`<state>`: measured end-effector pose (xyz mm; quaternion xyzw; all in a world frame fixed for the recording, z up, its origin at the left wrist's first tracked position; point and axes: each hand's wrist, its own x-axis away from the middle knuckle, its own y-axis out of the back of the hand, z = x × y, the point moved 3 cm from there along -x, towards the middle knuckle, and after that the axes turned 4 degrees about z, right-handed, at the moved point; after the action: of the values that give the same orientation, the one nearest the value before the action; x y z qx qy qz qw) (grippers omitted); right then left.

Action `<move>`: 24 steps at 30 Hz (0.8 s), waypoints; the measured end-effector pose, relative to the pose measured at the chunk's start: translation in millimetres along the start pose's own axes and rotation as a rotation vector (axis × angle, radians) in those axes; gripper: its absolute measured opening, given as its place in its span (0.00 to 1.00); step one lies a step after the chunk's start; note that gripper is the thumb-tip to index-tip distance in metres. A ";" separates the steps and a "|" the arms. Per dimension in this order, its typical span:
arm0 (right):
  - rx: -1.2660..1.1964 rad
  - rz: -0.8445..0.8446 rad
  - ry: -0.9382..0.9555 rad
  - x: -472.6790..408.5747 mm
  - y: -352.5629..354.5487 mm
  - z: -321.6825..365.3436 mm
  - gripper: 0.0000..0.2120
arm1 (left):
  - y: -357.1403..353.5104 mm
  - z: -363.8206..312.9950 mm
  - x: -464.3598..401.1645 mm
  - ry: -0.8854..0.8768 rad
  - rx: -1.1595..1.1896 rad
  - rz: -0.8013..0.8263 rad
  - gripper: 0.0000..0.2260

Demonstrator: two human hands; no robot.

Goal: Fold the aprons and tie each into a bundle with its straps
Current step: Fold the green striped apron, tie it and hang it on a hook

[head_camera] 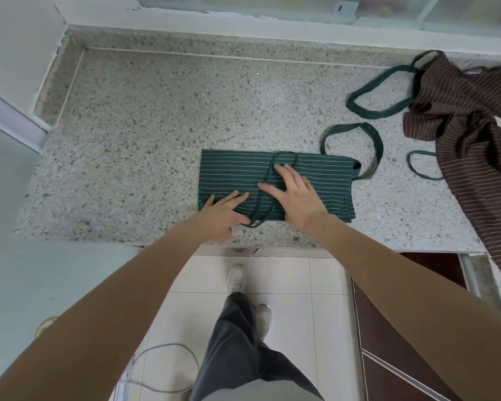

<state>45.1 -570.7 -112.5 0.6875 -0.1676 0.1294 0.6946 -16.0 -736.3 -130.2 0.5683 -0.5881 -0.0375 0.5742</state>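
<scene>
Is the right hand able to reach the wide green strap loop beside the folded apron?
Probably yes: the right hand rests flat on the green apron, and the strap loop lies uncovered on the counter.

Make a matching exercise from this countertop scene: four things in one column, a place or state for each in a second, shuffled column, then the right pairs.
Things
1. green striped apron
2. brown striped apron
3. right hand
4. wide green strap loop

Places or states
A. crumpled, unfolded, at the counter's right end
B. folded into a flat rectangle
C. lying on bare counter beyond the folded cloth's right corner
D. pressed flat on the folded cloth, fingers spread

Pairs: 1-B, 2-A, 3-D, 4-C
</scene>
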 end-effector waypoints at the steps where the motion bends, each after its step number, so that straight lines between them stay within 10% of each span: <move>1: 0.047 0.017 0.032 -3.5 2.5 2.5 0.33 | -0.2 0.5 -0.3 0.004 0.023 0.032 0.29; 7: 0.230 0.119 0.094 8.0 8.3 1.0 0.14 | 3.3 2.3 -3.0 0.002 0.116 0.133 0.36; 15: -0.678 0.624 -0.289 86.5 -25.0 -9.2 0.19 | 6.0 3.1 -1.3 -0.036 0.181 0.152 0.35; 24: -0.464 -0.023 -0.298 44.8 -4.9 -0.6 0.11 | 19.6 28.1 5.1 0.222 0.478 -0.604 0.06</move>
<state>88.0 -572.4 -98.6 0.5231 -0.2855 -0.0229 0.8027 -46.8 -750.1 -122.8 0.8340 -0.3209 -0.0051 0.4488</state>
